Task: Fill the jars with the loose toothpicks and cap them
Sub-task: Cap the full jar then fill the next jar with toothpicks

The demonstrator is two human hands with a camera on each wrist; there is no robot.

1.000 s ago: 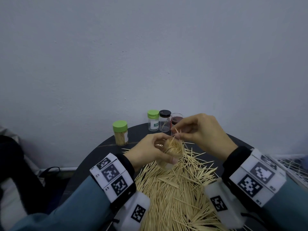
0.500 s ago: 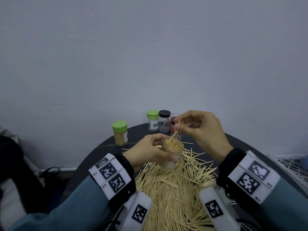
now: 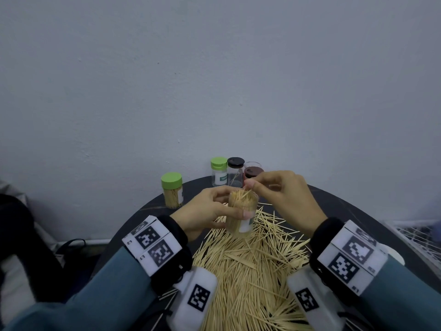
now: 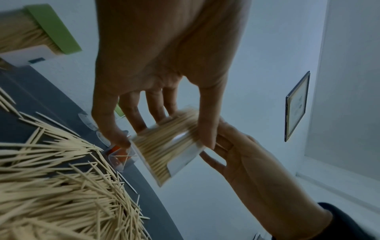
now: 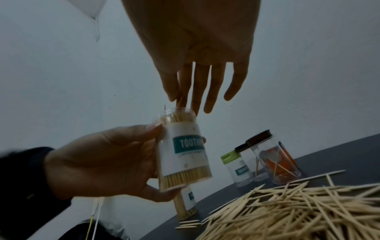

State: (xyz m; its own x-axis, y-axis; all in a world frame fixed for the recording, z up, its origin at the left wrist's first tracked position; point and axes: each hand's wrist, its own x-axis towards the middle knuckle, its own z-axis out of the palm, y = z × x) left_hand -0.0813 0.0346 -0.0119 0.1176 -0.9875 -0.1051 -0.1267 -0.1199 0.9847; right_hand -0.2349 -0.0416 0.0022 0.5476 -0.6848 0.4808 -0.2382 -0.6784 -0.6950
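Observation:
My left hand [image 3: 226,206] grips an uncapped clear jar [image 3: 242,215] packed with toothpicks, lifted above the loose toothpick pile [image 3: 250,266]. The jar [image 5: 185,151] has a white and teal label and stands nearly upright. My right hand [image 3: 248,185] is just over the jar mouth. Its thumb and forefinger pinch a few toothpicks [image 5: 180,99] whose lower ends enter the jar; the other fingers are extended. In the left wrist view my left hand [image 4: 164,129] holds the jar [image 4: 170,146] between thumb and fingers, with my right hand [image 4: 236,155] behind it.
A full green-capped jar [image 3: 172,193] stands at the table's left edge. At the back stand a green-capped jar [image 3: 219,172], a black-capped jar [image 3: 235,173] and an open jar with a dark red cap [image 3: 253,172] inside. The dark round table [image 3: 346,211] stands against a wall.
My right hand lifted from the jar mouth with toothpicks, then came back down to it. My left hand has raised the jar and set it more upright.

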